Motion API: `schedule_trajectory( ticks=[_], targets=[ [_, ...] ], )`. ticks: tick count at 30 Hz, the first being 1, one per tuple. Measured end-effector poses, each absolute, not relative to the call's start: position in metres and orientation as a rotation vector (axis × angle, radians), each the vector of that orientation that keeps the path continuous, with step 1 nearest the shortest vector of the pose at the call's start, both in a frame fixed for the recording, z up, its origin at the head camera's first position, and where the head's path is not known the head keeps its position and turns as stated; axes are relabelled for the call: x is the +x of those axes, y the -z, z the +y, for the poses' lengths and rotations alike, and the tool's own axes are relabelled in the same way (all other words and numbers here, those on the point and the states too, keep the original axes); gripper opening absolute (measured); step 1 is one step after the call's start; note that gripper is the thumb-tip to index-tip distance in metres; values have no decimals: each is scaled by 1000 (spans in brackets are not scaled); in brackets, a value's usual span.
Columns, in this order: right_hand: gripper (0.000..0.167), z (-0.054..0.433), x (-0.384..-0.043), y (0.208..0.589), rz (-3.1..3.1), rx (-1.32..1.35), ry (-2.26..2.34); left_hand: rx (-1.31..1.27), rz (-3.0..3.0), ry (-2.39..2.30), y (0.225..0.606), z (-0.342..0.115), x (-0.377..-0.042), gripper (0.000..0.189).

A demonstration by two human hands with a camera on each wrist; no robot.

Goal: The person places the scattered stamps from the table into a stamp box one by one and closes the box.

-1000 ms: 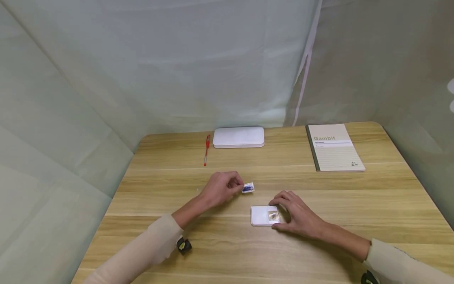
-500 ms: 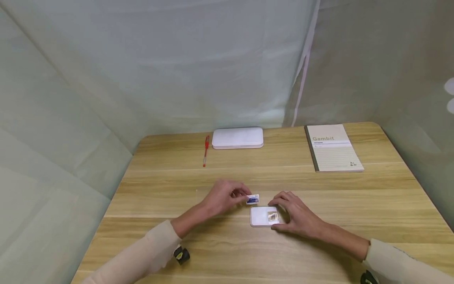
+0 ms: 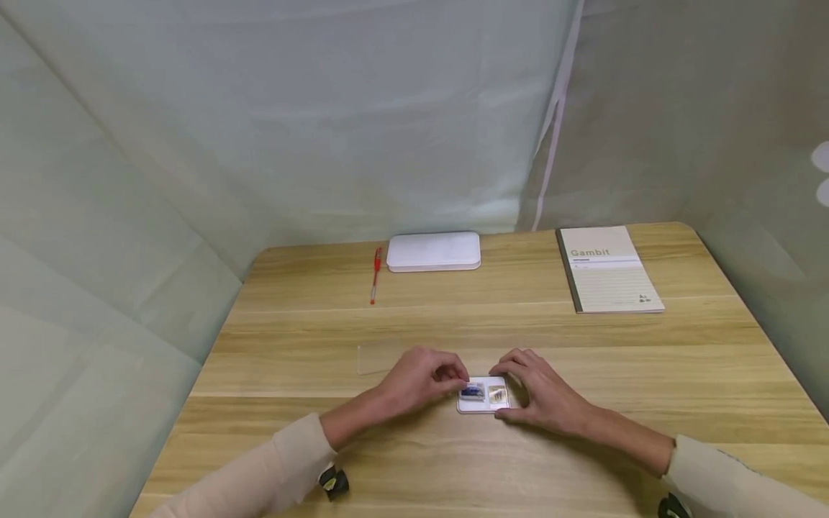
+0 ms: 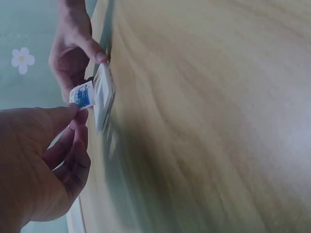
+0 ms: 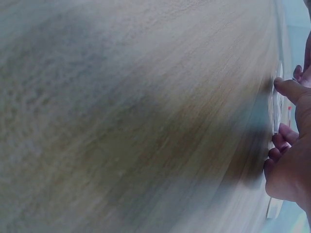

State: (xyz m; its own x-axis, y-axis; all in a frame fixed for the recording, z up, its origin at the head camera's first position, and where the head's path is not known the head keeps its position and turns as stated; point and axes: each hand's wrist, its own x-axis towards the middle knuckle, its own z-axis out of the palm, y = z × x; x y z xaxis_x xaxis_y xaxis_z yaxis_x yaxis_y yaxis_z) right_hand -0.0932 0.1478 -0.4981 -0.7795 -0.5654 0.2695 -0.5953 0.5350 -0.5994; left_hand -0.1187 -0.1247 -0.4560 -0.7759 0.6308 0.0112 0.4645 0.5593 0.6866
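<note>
My left hand (image 3: 424,378) pinches a small stamp (image 3: 473,391) with a blue picture and white border, by its left edge. The stamp overlaps the left part of a small white rectangular case (image 3: 480,407). In the left wrist view the stamp (image 4: 81,95) stands tilted, its far edge right at the face of the case (image 4: 102,97). A gold stamp-like square (image 3: 497,394) lies on the case's right part. My right hand (image 3: 547,396) grips the case at its right end, thumb on the near edge and fingers on the far edge.
A clear plastic sheet (image 3: 372,357) lies left of the left hand, partly hidden by it. Toward the back of the wooden table (image 3: 311,324) are a red pen (image 3: 376,275), a white flat box (image 3: 434,252) and a notebook (image 3: 611,270) at the right.
My left hand has brought the stamp toward me and to the right, from behind the white case to over its left part. The right hand and case have stayed in place.
</note>
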Motion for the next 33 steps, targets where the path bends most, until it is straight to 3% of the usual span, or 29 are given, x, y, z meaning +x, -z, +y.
schedule_trajectory(
  ticks=[33],
  targets=[
    [60, 147, -93, 500, -2691, 1024, -1044, 782, 2744, -842, 471, -109, -110, 6]
  ],
)
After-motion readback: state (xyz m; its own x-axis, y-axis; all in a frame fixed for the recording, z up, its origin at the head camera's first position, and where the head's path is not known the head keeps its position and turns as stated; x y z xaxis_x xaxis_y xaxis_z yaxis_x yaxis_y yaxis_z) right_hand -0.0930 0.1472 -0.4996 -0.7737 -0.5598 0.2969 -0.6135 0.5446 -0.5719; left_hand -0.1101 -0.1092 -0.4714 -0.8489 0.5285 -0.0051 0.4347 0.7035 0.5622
